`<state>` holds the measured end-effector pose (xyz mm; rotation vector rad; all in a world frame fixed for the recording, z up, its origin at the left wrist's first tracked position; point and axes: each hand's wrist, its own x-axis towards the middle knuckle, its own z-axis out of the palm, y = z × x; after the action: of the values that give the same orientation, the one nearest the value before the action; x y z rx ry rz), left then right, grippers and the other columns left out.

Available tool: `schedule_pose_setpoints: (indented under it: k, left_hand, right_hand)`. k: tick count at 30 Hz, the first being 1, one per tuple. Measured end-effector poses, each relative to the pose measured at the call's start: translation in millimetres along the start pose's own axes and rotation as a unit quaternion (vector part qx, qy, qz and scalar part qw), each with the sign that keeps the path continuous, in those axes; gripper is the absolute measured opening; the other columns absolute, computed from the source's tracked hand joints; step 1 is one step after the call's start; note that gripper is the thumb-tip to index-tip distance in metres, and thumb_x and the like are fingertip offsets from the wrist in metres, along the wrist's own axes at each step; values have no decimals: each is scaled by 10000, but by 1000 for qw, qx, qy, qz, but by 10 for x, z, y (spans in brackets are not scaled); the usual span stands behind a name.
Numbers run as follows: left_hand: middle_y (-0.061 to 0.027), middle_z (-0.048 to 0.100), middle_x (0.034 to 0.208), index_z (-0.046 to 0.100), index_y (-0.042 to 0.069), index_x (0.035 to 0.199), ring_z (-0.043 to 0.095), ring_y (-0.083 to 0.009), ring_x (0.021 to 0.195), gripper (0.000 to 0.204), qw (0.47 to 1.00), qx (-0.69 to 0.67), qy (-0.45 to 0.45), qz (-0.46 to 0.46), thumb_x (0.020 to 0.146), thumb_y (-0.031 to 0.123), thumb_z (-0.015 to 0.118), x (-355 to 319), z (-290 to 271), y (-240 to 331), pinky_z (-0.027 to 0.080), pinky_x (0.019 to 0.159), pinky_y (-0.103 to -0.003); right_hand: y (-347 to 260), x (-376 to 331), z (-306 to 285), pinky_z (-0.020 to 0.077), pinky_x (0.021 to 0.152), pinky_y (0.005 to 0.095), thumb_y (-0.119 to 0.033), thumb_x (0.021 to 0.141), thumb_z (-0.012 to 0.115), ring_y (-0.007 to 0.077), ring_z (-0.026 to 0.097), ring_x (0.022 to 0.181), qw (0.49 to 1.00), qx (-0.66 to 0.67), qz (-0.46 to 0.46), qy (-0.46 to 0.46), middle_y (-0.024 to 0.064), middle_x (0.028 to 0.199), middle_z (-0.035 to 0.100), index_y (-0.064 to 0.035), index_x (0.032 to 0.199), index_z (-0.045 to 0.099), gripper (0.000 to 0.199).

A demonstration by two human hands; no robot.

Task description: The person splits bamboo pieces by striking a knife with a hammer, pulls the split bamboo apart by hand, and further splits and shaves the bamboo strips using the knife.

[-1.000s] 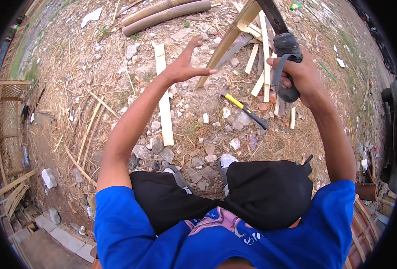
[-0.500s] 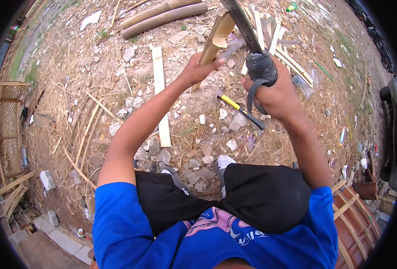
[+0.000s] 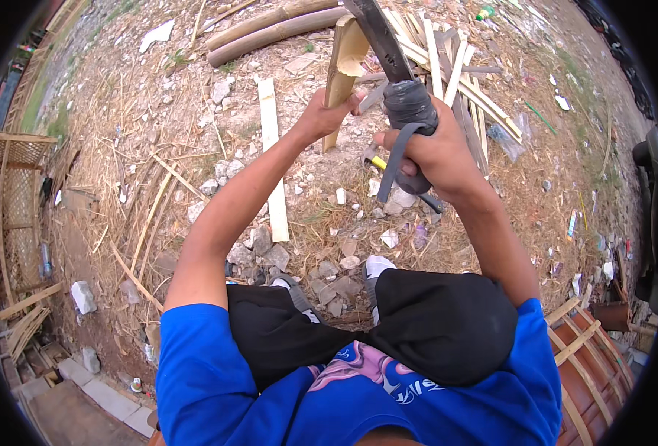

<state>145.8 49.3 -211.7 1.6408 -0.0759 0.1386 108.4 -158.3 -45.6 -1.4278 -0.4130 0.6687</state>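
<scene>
Nearest, a person wears a blue shirt with a pink print and black trousers, knees bent, with grey and white shoes on the ground. Broken stones lie between and in front of the feet. To the left of the middle, a long pale slat lies flat, pointing away from the body. A hammer with a yellow and black handle lies on the ground, partly hidden behind the right hand.

That hand is closed around the black, tape-wrapped handle of a large knife, a loose dark strap hanging from the grip. The dark blade slants up and to the left. The left hand is wrapped around a split piece of bamboo, which stands nearly upright, its lower end showing below the hand. The blade passes close by the bamboo's upper end; whether they touch cannot be told.

Beyond the right hand, pale strips lie crossed in a loose pile, a clear plastic bag just beside them. Farther off, two thick poles lie side by side, and a green bottle rests near the upper edge.
</scene>
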Motion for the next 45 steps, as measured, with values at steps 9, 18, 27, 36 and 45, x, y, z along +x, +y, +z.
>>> schedule_pose_setpoints:
  k: [9, 18, 27, 36, 45]
  left_hand:
    - [25, 488, 649, 569, 43, 767, 459, -82, 635, 375, 997, 79, -10, 4, 927, 377, 635, -75, 145, 73, 406, 584, -285]
    - [-50, 691, 818, 683, 65, 985, 641, -130, 759, 334, 961, 148, -2, 232, 879, 382, 690, 403, 123, 1310, 499, 699, -303]
    - [-206, 511, 1330, 398, 17, 1386, 525, -304, 1211, 852, 942, 282, -15, 183, 743, 409, 795, 537, -471, 1382, 427, 1024, -402]
    - [-255, 288, 1478, -1, 143, 1506, 264, -378, 1401, 1265, 964, 160, -206, 47, 629, 476, 849, -186, 219, 282, 205, 1156, -559]
    - [-57, 643, 875, 610, 19, 1085, 586, -131, 776, 489, 994, -1, -18, 107, 822, 406, 751, 463, 892, 411, 487, 710, -316]
  right_hand:
    - [28, -252, -89, 374, 467, 226, -53, 730, 683, 51, 481, 509, 993, -108, 1, 52, -22, 670, 553, -27, 1038, 599, 320]
    - [-927, -546, -172, 296, 391, 212, -72, 749, 755, 47, 438, 426, 973, -134, -132, 136, -19, 608, 510, 8, 1067, 561, 381]
    - [-857, -279, -465, 261, 450, 191, -102, 849, 647, 21, 367, 458, 943, -170, -230, 170, -37, 634, 443, 29, 1180, 503, 383]
    - [-572, -50, -148, 287, 420, 219, -101, 781, 722, 38, 394, 429, 988, -76, -80, 111, -29, 593, 491, -15, 924, 572, 225]
    - [-225, -165, -433, 301, 404, 210, -52, 760, 733, 35, 398, 420, 986, -29, -54, 156, -26, 608, 522, -3, 1024, 605, 298]
